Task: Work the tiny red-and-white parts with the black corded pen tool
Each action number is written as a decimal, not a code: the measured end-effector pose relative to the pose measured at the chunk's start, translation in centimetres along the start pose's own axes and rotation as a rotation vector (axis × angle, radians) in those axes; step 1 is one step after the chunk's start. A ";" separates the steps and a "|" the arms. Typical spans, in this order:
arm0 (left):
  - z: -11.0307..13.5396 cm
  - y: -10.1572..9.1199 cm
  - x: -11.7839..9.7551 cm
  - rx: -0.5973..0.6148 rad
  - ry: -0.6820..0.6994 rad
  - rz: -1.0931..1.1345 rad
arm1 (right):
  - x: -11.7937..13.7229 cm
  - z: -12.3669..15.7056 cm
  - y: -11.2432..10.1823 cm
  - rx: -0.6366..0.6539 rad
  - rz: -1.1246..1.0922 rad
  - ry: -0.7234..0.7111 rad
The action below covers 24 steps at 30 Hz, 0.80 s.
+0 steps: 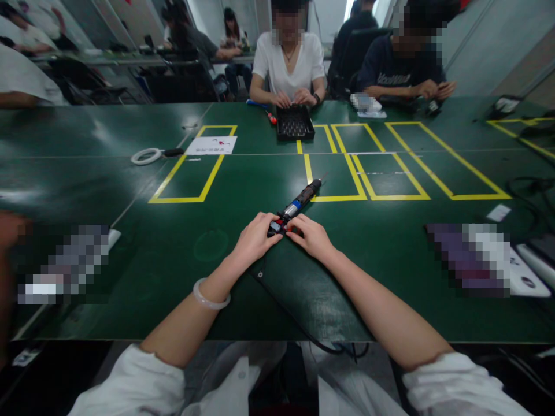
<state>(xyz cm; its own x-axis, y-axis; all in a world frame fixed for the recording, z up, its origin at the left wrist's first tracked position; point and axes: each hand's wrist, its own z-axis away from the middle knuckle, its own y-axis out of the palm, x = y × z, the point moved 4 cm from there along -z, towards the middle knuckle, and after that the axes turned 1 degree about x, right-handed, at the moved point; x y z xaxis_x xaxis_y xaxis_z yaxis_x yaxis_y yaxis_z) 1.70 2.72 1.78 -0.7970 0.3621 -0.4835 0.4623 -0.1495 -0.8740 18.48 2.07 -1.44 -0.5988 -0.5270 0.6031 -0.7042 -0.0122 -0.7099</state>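
A black electric screwdriver (299,202) with a blue band lies flat on the green table (173,242), its tip pointing away to the upper right. My left hand (255,238) and my right hand (311,236) meet at its near end, fingers curled around a small black and red part there. A pale bangle sits on my left wrist. A black cable (286,309) runs from the tool's near end back over the table edge.
A black tray (295,123) stands across the table in front of a seated person in white. A white tape ring (145,156) and a paper sheet (211,145) lie at the left. Yellow tape boxes mark the tabletop. Blurred items lie near left and right; cables at far right.
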 end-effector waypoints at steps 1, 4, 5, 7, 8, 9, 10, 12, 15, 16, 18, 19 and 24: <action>0.1 0.0 -0.1 -0.006 0.001 -0.001 | 0.1 0.1 0.0 0.011 0.002 -0.009; 0.3 0.0 -0.2 -0.030 0.017 -0.011 | 0.0 0.2 -0.1 0.006 -0.006 -0.027; 0.4 0.1 -0.3 -0.039 0.021 -0.022 | 0.0 0.1 -0.1 -0.001 -0.012 -0.029; 0.4 0.3 -0.3 -0.059 0.019 -0.059 | -0.2 0.0 -0.1 -0.011 -0.033 -0.035; 0.4 0.5 -0.3 -0.069 0.015 -0.080 | -0.3 0.0 0.0 -0.015 -0.048 -0.038; 0.4 0.6 -0.4 -0.080 0.011 -0.100 | -0.4 -0.1 0.0 -0.020 -0.064 -0.039; 0.4 0.7 -0.5 -0.090 0.007 -0.116 | -0.4 -0.1 0.0 -0.023 -0.079 -0.041; 0.3 0.8 -0.7 -0.112 0.000 -0.145 | -0.6 -0.2 0.0 -0.027 -0.099 -0.043; 0.2 0.8 -1.0 -0.143 0.002 -0.191 | -0.6 -0.2 -0.1 -0.034 -0.102 -0.027; 0.2 0.8 -1.1 -0.148 0.004 -0.203 | -0.6 -0.1 -0.1 -0.040 -0.101 -0.018; 0.1 0.8 -1.2 -0.147 0.010 -0.213 | -0.6 -0.1 -0.3 -0.058 -0.096 -0.003; 0.1 0.7 -1.2 -0.144 0.013 -0.214 | -0.6 -0.1 -0.3 -0.069 -0.094 0.003; 0.1 0.4 -1.2 -0.123 0.020 -0.224 | -1.1 0.0 -0.6 -0.093 -0.104 0.031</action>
<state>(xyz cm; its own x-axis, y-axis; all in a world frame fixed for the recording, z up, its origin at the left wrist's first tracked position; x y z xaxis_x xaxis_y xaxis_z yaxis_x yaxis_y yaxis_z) 2.81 2.09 1.97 -0.8776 0.3916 -0.2765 0.3200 0.0492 -0.9461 19.53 2.67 -1.70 -0.5315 -0.5007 0.6832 -0.7943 0.0145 -0.6073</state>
